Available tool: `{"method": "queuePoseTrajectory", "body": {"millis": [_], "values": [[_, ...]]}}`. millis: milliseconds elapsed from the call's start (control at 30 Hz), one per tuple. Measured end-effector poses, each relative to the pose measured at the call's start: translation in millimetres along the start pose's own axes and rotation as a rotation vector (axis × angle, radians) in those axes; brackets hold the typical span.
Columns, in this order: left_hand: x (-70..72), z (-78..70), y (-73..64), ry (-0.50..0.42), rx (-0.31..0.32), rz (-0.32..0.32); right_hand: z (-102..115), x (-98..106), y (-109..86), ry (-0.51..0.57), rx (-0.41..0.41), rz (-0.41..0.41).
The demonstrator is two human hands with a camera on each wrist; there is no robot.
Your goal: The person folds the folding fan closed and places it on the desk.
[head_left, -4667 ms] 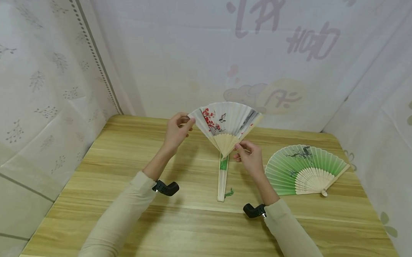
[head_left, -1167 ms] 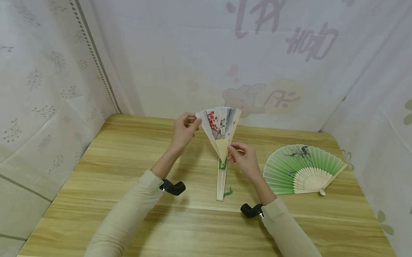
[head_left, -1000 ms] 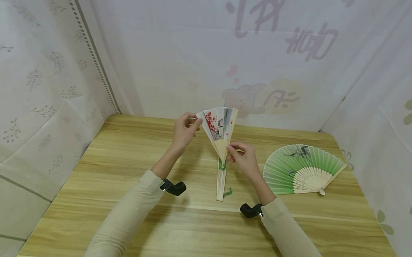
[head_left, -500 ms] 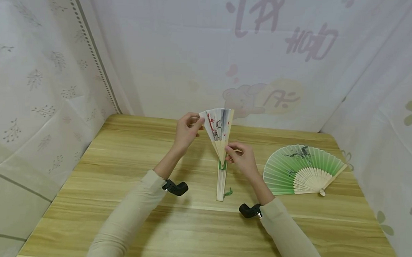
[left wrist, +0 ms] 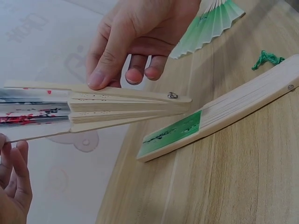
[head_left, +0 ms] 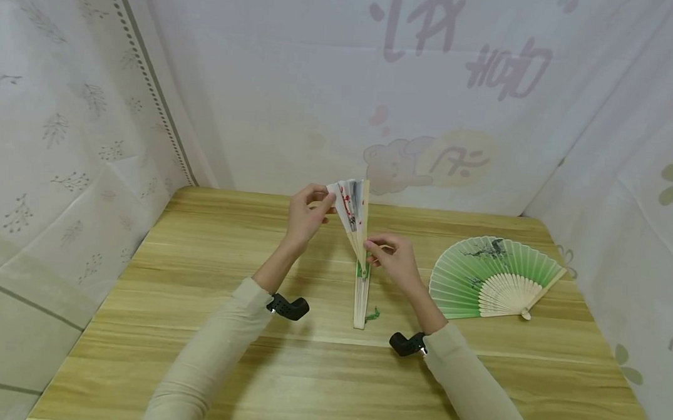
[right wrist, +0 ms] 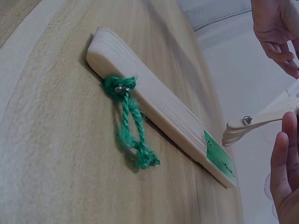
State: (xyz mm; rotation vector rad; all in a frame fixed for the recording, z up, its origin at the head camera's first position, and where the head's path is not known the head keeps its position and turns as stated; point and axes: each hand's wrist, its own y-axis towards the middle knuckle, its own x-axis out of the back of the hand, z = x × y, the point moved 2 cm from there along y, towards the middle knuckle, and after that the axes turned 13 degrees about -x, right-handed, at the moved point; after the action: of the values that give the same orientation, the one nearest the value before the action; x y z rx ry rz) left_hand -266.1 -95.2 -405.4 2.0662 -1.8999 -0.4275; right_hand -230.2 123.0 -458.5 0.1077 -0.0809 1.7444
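Observation:
A white folding fan (head_left: 354, 212) with red blossoms is held up above the table, spread only to a narrow wedge. My left hand (head_left: 305, 218) pinches its left paper edge between thumb and fingers. Lower down, on the bare ribs near the rivet, my right hand (head_left: 395, 256) pinches the right guard stick; the left wrist view shows that thumb (left wrist: 100, 77) on the stick. Beneath the white fan lies a folded green fan (head_left: 360, 302), flat on the table, its upper end partly hidden. A green cord (right wrist: 133, 135) hangs from its rivet.
A spread green fan (head_left: 452, 284) lies on the wooden table (head_left: 306, 384) to the right of my right hand. Printed curtains (head_left: 291, 95) stand behind and at both sides of the table. Black wrist cameras (head_left: 290, 307) sit on both forearms.
The white fan has narrowed from a wide spread to a slim wedge. My right hand has moved left with its guard stick, and my left hand slightly right. The green fans have stayed put.

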Motion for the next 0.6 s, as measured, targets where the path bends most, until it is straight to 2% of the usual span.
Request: {"method": "queuePoseTrajectory", "body": {"millis": [267,600], "values": [[-1.7,0.3,-0.5,0.002,0.006,0.007,-1.5,-0.2,1.0,0.001,-0.036,0.002],[-3.0,0.4,-0.6,-0.015,0.014,0.02,-4.2,-1.9,1.3,-0.009,-0.124,0.078]]}}
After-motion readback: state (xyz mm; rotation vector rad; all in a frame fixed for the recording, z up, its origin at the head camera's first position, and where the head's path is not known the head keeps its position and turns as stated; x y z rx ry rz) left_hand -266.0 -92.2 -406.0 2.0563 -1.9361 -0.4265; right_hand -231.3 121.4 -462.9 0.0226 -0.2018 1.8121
